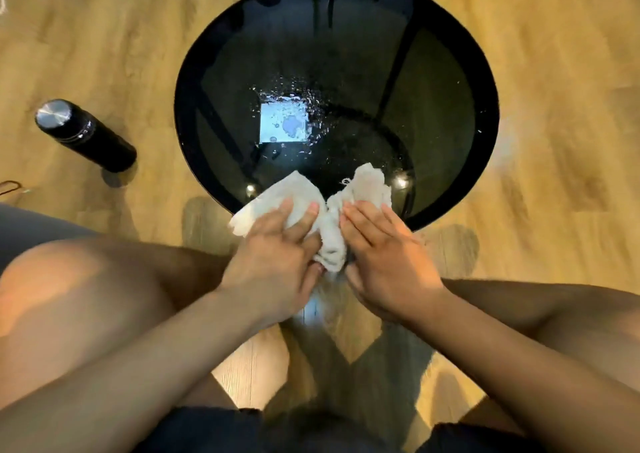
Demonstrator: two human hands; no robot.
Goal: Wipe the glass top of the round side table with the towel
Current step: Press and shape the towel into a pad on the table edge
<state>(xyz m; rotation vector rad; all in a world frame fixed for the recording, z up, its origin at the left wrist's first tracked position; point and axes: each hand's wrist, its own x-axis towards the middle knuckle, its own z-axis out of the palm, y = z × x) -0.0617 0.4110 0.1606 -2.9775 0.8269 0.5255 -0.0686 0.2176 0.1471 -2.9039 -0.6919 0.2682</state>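
A round side table with a dark glass top (pixel 433 113) stands in front of me. Water drops and a small puddle (pixel 287 120) lie on the glass around a bright reflection at its middle. A white towel (pixel 367 184) is bunched at the near edge of the glass and hangs over the rim. My left hand (pixel 277 244) holds the left part of the towel, fingers over the cloth and thumb under it. My right hand (pixel 388 248) holds the right part the same way. The towel's middle is gathered between both hands.
A black metal flask (pixel 86 135) with a steel cap stands on the wooden floor (pixel 554 71) left of the table. My bare knees flank the table's near side. A grey cushion edge (pixel 20 230) shows at far left.
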